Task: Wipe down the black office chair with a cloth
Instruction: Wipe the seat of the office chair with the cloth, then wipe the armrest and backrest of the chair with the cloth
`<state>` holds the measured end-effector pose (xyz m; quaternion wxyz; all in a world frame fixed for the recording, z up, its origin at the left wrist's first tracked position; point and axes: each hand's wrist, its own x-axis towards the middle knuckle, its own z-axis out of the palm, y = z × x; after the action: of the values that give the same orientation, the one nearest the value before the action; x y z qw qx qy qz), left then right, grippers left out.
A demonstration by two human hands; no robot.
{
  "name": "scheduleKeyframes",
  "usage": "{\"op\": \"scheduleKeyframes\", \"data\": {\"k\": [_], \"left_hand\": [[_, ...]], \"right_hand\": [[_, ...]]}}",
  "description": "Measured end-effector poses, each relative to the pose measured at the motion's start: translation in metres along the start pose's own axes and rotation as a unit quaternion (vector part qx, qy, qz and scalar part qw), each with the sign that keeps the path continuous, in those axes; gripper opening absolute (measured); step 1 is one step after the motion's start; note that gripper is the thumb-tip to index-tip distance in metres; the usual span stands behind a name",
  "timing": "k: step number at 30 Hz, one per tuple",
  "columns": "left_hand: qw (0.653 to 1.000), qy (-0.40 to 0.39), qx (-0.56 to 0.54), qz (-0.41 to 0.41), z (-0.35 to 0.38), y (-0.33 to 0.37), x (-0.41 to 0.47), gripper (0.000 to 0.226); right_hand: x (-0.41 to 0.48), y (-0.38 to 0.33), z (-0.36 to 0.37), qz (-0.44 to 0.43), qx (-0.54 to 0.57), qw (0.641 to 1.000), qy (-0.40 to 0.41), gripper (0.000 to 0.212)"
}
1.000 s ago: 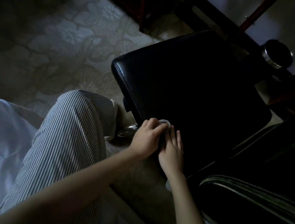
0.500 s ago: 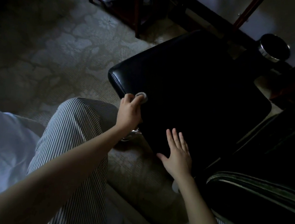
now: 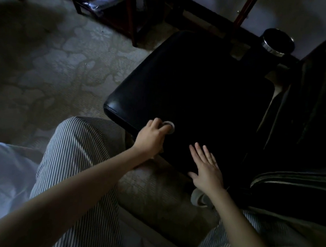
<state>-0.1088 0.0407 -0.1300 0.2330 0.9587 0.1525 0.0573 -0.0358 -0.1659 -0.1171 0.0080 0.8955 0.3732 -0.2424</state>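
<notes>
The left hand is gripping a cloth on the chair; the right hand is lying flat, fingers spread.

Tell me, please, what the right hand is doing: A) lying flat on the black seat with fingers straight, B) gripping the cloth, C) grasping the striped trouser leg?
A: the right hand lies open on the chair seat, fingers straight, while the left hand holds the cloth.

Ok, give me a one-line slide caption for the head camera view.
Left hand holds a small cloth on the black seat near its edge; right hand spread flat beside it.
</notes>
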Motion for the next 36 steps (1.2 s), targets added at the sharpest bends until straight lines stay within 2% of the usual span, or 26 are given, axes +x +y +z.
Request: {"op": "scheduleKeyframes", "data": {"k": [3, 7, 10, 12, 16, 19, 22, 25, 27, 28, 29, 33, 34, 36], "left_hand": [[0.997, -0.077, 0.021, -0.012, -0.008, 0.005, 0.013, 0.040], [0.988, -0.110, -0.089, -0.055, -0.024, 0.025, 0.031, 0.043], [0.989, -0.107, -0.099, 0.001, -0.043, 0.050, 0.042, 0.046], [0.988, -0.101, -0.106, 0.055, -0.059, 0.073, 0.047, 0.049], [0.979, -0.058, -0.181, 0.072, -0.100, 0.126, 0.055, 0.046], [0.965, -0.017, -0.245, 0.095, -0.137, 0.164, 0.057, 0.039], [0.908, -0.019, -0.404, 0.108, -0.169, 0.204, 0.047, 0.025], [0.798, -0.085, -0.592, 0.081, -0.184, 0.239, 0.034, 0.012], [0.725, -0.124, -0.673, 0.080, -0.189, 0.259, 0.030, 0.008], [0.703, -0.135, -0.693, 0.085, -0.192, 0.269, 0.028, 0.007], [0.696, -0.137, -0.699, 0.094, -0.194, 0.278, 0.025, 0.006], [0.749, -0.102, -0.635, 0.161, -0.202, 0.312, 0.015, 0.007], [0.761, -0.093, -0.616, 0.181, -0.204, 0.319, 0.013, 0.007], [0.788, -0.062, -0.568, 0.230, -0.208, 0.331, 0.011, 0.010]], "right_hand": [[-0.005, -0.003, -0.004, 0.021, -0.017, 1.000, 0.007, 0.085], [-0.008, -0.008, -0.025, 0.068, -0.047, 0.997, -0.001, 0.069], [-0.012, -0.015, -0.054, 0.116, 0.077, 0.990, -0.001, 0.057], [-0.022, -0.023, -0.082, 0.100, 0.168, 0.980, 0.038, 0.047], [-0.060, -0.037, -0.142, 0.050, 0.207, 0.963, 0.167, 0.024], [-0.095, -0.041, -0.175, 0.053, 0.214, 0.939, 0.265, 0.027], [-0.132, -0.043, -0.194, 0.071, 0.205, 0.899, 0.380, 0.034], [-0.167, -0.041, -0.207, 0.065, 0.137, 0.850, 0.505, 0.031], [-0.187, -0.035, -0.216, 0.061, 0.074, 0.808, 0.581, 0.028], [-0.198, -0.031, -0.219, 0.068, 0.049, 0.785, 0.613, 0.028], [-0.208, -0.026, -0.222, 0.079, 0.031, 0.762, 0.642, 0.028], [-0.244, -0.002, -0.229, 0.173, -0.008, 0.675, 0.717, 0.026], [-0.250, 0.003, -0.232, 0.197, -0.005, 0.666, 0.720, 0.026], [-0.256, 0.013, -0.240, 0.231, 0.020, 0.670, 0.705, 0.030]]}}
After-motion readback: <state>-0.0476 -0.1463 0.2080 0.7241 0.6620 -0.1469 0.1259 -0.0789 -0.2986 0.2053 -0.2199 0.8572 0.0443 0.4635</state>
